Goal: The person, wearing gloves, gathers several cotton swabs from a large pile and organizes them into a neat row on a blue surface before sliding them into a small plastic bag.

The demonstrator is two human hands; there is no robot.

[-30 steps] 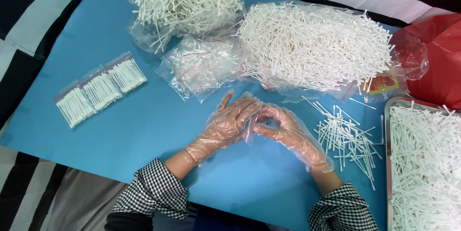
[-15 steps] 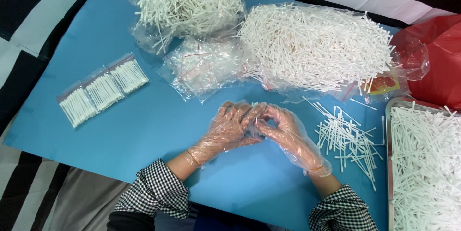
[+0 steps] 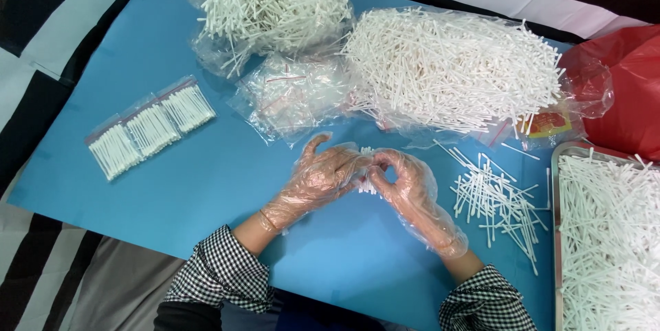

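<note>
In thin crinkly plastic gloves, the left hand (image 3: 317, 178) and right hand (image 3: 407, 186) pinch closed on a small bundle of white cotton swabs (image 3: 366, 181) above the blue mat (image 3: 227, 186), beside a metal tray (image 3: 554, 186) heaped with swabs.

We see a blue sheet (image 3: 137, 186) over a black and white striped cloth (image 3: 41, 21). On its left side lie three small filled packets (image 3: 151, 127) side by side. At the top are two big clear bags of white sticks (image 3: 275, 1) (image 3: 454, 70), with a heap of empty little bags (image 3: 295, 94) between them. At right stand a red bag (image 3: 629, 90) and a metal tray (image 3: 554, 186) full of sticks.
</note>
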